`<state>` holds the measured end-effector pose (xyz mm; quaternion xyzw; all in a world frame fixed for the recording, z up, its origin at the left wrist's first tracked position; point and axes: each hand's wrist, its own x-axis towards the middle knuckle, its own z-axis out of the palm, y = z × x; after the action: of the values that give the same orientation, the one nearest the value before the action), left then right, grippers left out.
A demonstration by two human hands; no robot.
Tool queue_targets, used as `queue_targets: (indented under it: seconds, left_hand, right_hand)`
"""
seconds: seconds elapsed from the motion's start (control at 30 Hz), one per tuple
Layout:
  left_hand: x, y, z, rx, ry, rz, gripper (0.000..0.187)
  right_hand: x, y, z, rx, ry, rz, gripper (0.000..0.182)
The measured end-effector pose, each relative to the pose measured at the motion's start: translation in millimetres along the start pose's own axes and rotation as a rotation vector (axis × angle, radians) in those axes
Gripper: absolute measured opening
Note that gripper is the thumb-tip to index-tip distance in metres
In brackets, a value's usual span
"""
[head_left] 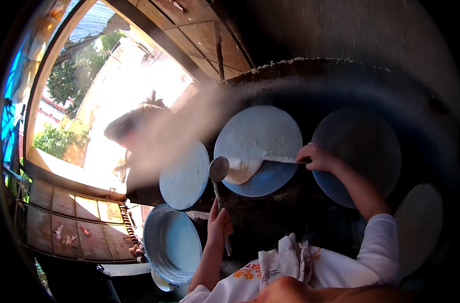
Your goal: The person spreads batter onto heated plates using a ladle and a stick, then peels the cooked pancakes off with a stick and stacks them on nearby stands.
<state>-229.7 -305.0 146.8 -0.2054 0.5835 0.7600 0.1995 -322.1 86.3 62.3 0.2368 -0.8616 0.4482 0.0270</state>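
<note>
Metal ladle (219,169) held by left hand (218,224), handle upright, right hand (316,157) gripping horizontal spreader (263,161).

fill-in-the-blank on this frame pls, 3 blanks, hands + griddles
1. The left hand grips the handle of a ____.
2. The right hand holds a thin stick across the ____ of the three round griddles in the row.
3. The basin at lower left holds pale ____.

Missing words: ladle; middle; batter
</note>
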Motion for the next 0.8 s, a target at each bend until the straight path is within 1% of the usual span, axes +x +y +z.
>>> queue_targets:
  seconds: [0.03,0.07,0.13,0.17,0.2,0.27,0.3,0.33,0.37,0.4,0.43,0.47,0.5,0.53,0.6,0.63,0.67,0.73,0.8]
  left_hand:
    - [4,1,5,0.054,0.04,0.003,0.052]
    - [7,-4,6,0.025,0.03,-0.017,0.052]
    - [31,-1,7,-0.017,-0.04,-0.005,0.051]
    - [35,5,-1,-0.09,-0.114,-0.019,0.051]
    - [29,17,-8,-0.187,-0.201,-0.047,0.047]
    - [6,50,-42,-0.606,-0.561,-0.152,0.044]
    - [-7,63,-48,-0.694,-0.65,-0.119,0.043]
    - [-19,74,-60,-0.777,-0.712,-0.092,0.042]
    - [-8,73,-73,-0.744,-0.685,-0.033,0.042]
    - [-8,78,-75,-0.773,-0.686,-0.074,0.037]
    - [1,75,-89,-0.925,-0.738,-0.222,0.009]
    - [9,75,-102,-1.06,-0.794,-0.382,0.032]
    - [8,76,-113,-1.153,-0.885,-0.506,0.039]
    - [5,78,-120,-1.135,-0.92,-0.485,0.038]
    - [-16,75,-141,-1.161,-0.916,-0.421,0.038]
    - [-22,75,-154,-1.159,-0.975,-0.478,0.038]
    - [-34,82,-163,-1.12,-0.878,-0.457,0.038]
    - [-38,86,-174,-1.107,-0.876,-0.439,0.039]
    - [-28,81,-178,-1.092,-0.882,-0.397,0.031]
  right_hand:
    - [-6,-4,12,-0.005,0.04,0.025,0.031]
    - [-9,-9,22,-0.018,0.085,0.047,0.031]
    - [-18,-30,41,-0.067,0.043,0.025,0.031]
    - [-27,-47,41,-0.143,-0.03,0.035,0.031]
    - [-45,-55,47,-0.179,0.0,0.034,0.03]
    - [-86,-98,56,-0.248,0.091,0.102,0.028]
    - [-90,-116,83,0.055,0.271,0.22,0.026]
    - [-66,-142,122,0.32,0.291,0.345,0.022]
    - [-42,-167,161,0.615,0.357,0.47,0.02]
    - [-17,-192,199,0.877,0.457,0.588,0.02]
    - [16,-184,250,0.931,0.408,0.604,0.02]
    - [53,-166,309,1.064,0.47,0.555,0.019]
    - [86,-166,351,1.132,0.55,0.603,0.019]
    - [107,-166,376,1.191,0.631,0.656,0.02]
    - [109,-183,396,1.166,0.798,0.722,0.019]
    - [95,-188,404,1.18,0.889,0.744,0.02]
    - [75,-192,412,1.157,0.926,0.678,0.023]
    - [50,-214,406,0.989,1.039,0.751,0.027]
    - [39,-208,389,0.835,1.08,0.842,0.031]
